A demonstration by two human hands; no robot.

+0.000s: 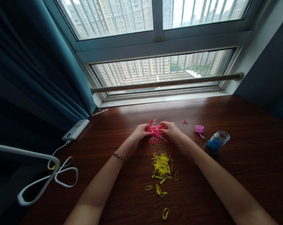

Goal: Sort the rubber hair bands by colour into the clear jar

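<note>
A heap of pink and red rubber bands (155,131) lies on the dark wooden table. My left hand (140,132) presses in on the heap from its left side, fingers curled onto the bands. From the right, my right hand (171,129) has its fingers bent around bands at that edge; some fingertips are hidden among them. Closer to me is a loose pile of yellow rubber bands (162,165), with a single yellow band (165,213) and several others strewn in front of it.
Right of my hands stand a glass jar (222,137) holding blue rubber bands (213,144) and a pink cap (199,128) with a strap. A few red bands (185,122) lie apart. At left are a white power bank (76,130), a looped white cable (67,184) and a blue curtain (68,78).
</note>
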